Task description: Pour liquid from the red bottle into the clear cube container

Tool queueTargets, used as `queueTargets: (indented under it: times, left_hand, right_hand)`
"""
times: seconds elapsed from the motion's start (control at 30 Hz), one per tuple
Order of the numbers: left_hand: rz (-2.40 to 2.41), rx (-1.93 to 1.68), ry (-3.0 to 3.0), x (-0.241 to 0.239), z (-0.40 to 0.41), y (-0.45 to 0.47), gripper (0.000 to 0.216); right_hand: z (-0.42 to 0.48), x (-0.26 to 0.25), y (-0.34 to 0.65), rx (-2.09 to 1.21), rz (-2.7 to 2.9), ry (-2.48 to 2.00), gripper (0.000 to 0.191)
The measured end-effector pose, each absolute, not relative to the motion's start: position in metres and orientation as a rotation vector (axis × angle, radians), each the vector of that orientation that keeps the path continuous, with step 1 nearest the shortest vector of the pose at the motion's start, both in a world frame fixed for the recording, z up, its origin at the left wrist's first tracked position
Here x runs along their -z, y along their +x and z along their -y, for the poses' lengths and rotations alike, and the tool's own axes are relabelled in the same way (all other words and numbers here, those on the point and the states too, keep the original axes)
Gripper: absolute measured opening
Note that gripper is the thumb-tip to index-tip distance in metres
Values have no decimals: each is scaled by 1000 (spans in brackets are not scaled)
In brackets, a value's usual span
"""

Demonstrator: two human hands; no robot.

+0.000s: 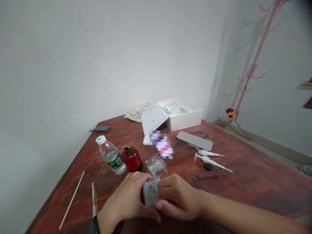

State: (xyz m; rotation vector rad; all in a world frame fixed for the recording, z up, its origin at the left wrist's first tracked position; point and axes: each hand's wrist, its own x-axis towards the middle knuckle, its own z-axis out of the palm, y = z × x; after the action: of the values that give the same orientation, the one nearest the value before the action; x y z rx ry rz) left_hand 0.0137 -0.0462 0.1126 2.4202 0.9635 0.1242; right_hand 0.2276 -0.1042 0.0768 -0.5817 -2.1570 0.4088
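Observation:
Near the table's front edge, my left hand curves around the left side of a clear, square-sided plastic bottle with a round opening in its top. My right hand has its fingers curled against the bottle's right side, with its thumb low in front. Parts of the bottle are hidden by both hands. Just beyond it is a second clear plastic bottle. Left of that stand a dark red-brown bottle without a cap and a water bottle with a white cap and green label.
White pump heads and a black round cap lie right, below a silver-grey bar. An open white box stands behind. Leftward lie a wooden chopstick, wrapped chopsticks and a grey device.

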Motion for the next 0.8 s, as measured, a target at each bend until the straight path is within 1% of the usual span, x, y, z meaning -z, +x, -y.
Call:
queueTargets:
  times: [0.03,0.1,0.23,0.37,0.43,0.53,0.57,0.7,0.8]
  left_hand:
    - [-949,-131,2424,-111,46,14,80]
    - [-933,-133,2439,-108,46,15,80]
    - [-939,-106,2490,-110,50,17,63]
    - [-869,-173,2456,-117,55,17,61]
    - [-843,-240,2433,-121,57,16,64]
    - [-823,-346,2413,-126,57,13,75]
    - [-819,-376,2408,-127,56,12,77]
    - [-804,-517,2373,-126,50,4,76]
    - [-756,-645,2326,-123,45,-3,77]
  right_hand:
    - [104,-76,228,-420,2159,-591,60]
    - [104,-75,228,-432,2167,-603,59]
    - [104,-75,229,-439,2140,-597,55]
    - [105,-79,229,-396,2078,-603,47]
    - [106,-81,229,-342,2015,-612,39]
    - [108,-83,232,-257,1882,-620,18]
    - [109,-83,233,-257,1845,-622,21]
    - [108,-76,236,-373,1807,-646,68]
    - [107,-64,236,-474,1794,-699,94]
